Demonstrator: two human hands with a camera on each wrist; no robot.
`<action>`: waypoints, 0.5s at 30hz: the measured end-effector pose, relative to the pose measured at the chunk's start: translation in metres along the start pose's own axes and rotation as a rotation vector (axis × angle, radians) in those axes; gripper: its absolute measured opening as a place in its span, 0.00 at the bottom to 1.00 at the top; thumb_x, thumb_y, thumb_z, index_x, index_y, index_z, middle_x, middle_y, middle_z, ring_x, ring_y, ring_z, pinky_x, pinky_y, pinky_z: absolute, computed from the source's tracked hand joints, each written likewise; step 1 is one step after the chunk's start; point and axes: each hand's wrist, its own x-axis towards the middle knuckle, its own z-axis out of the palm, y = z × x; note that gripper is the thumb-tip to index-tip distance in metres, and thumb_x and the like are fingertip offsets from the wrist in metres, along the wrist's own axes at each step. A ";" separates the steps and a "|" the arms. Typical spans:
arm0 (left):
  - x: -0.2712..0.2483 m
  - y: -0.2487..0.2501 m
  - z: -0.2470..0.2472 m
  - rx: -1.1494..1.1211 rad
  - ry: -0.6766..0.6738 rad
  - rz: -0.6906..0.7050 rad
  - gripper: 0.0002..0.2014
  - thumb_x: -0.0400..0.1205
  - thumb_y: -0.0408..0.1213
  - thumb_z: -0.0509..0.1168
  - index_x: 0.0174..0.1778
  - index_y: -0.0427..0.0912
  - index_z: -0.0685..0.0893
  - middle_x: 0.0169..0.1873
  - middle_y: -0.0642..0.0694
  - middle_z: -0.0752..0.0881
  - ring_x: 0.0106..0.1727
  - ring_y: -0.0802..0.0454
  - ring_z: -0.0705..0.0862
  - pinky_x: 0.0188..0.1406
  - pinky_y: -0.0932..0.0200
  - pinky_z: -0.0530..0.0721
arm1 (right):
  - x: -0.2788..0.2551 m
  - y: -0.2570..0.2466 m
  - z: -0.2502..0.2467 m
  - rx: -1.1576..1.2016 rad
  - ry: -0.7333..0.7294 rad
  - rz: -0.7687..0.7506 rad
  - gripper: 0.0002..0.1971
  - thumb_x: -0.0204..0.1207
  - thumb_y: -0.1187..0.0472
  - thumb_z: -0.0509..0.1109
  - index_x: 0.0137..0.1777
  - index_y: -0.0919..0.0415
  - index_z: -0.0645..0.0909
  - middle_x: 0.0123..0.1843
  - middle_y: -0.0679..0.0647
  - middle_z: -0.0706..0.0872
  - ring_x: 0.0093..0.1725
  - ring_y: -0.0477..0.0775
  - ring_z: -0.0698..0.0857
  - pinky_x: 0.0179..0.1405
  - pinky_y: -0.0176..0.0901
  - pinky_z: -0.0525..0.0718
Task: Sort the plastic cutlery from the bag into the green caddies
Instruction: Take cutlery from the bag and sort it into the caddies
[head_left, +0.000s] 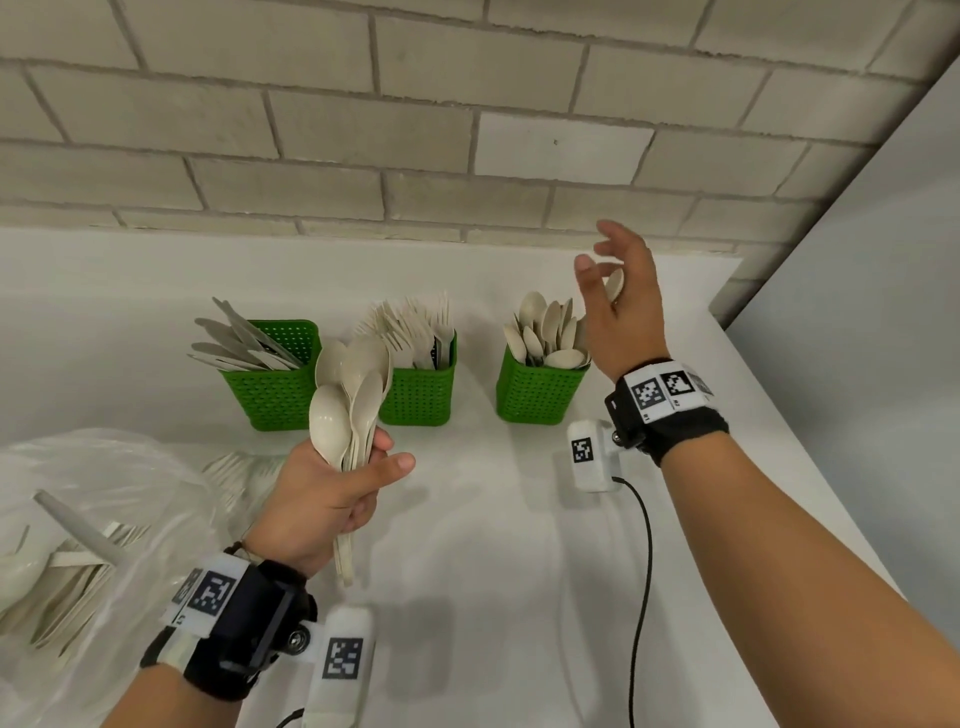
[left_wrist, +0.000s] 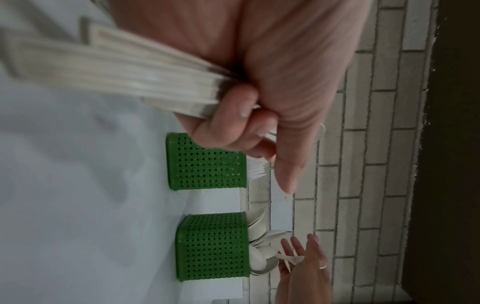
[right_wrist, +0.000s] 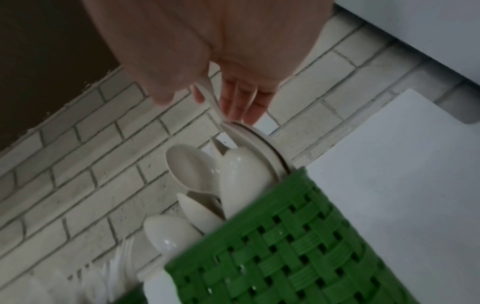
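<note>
- The left hand is raised over the desk, its fingers wrapped round a bundle of spoons with the bowls up.
- The right hand hovers over the right caddy, fingers loosely spread, a single spoon between them.
- Beside it stand the fork caddy and knife caddy; the bag lies left.
- Only the right wrist view shows the single spoon's bowl at the caddy's rim.

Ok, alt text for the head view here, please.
A left hand grips a bundle of beige plastic spoons while the right hand hovers over the spoon caddy. Knife and fork caddies stand leftward; a cutlery bag lies lower left.
</note>
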 end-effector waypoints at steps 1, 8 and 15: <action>0.000 0.000 0.000 0.003 0.002 -0.002 0.18 0.58 0.37 0.81 0.38 0.42 0.81 0.23 0.48 0.72 0.16 0.56 0.61 0.18 0.71 0.59 | -0.001 0.000 0.001 -0.020 0.018 -0.059 0.16 0.86 0.55 0.61 0.72 0.50 0.71 0.66 0.55 0.78 0.56 0.33 0.78 0.58 0.23 0.74; -0.007 0.008 0.017 0.044 -0.008 -0.032 0.14 0.64 0.31 0.79 0.39 0.41 0.80 0.20 0.50 0.71 0.16 0.57 0.62 0.17 0.70 0.58 | -0.005 0.014 0.008 -0.320 -0.307 0.194 0.28 0.86 0.46 0.57 0.81 0.59 0.64 0.82 0.57 0.67 0.81 0.56 0.66 0.80 0.49 0.63; -0.009 0.013 0.033 0.096 -0.039 -0.025 0.12 0.82 0.42 0.67 0.46 0.33 0.80 0.28 0.44 0.73 0.18 0.56 0.64 0.16 0.67 0.58 | -0.019 0.006 0.011 -0.654 -0.595 -0.094 0.30 0.86 0.43 0.45 0.81 0.60 0.66 0.85 0.56 0.63 0.86 0.56 0.55 0.84 0.51 0.51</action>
